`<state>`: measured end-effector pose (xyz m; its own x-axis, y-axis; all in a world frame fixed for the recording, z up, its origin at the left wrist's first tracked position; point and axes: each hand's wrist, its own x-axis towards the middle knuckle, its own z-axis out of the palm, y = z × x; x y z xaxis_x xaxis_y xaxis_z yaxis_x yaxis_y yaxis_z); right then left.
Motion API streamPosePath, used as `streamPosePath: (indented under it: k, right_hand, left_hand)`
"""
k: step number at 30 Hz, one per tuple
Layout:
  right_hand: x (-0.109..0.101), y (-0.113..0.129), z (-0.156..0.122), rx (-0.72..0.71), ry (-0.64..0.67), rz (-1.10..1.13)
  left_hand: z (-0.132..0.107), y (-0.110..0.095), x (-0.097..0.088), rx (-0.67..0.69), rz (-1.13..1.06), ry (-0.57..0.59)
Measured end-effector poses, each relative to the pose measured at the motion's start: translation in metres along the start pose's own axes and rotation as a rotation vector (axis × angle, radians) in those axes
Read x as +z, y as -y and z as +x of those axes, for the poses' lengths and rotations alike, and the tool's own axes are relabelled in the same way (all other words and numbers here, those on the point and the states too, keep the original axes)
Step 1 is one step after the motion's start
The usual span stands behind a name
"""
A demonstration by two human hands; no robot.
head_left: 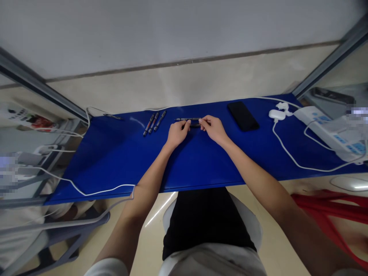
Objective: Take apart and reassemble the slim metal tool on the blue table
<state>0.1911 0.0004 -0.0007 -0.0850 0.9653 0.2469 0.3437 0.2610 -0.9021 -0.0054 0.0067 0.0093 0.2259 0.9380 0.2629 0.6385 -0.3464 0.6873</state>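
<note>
Pinch grip, left hand (178,133), right hand (212,129), slim tool (184,119), axis sideways

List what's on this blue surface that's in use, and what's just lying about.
In use: left hand and right hand, both at a slim dark tool; three similar tools nearby.

Lying about: black smartphone, white earbud case, white cable.

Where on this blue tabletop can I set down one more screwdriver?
The blue tabletop has bare room left of the three precision screwdrivers, and in front of the right hand, up to the white cable. It is crowded at right, around the white earbud case and power strip.
</note>
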Motion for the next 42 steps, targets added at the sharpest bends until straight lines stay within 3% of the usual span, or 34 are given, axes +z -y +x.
streamPosePath:
  k: [20, 42]
  right_hand:
    - [0.003, 0.016, -0.007, 0.033, 0.045, -0.136]
    - [0.004, 0.010, -0.005, 0.016, 0.050, -0.150]
  left_hand:
    - [-0.002, -0.002, 0.004, -0.019, 0.092, 0.041]
    - [-0.003, -0.001, 0.005, -0.028, 0.116, 0.049]
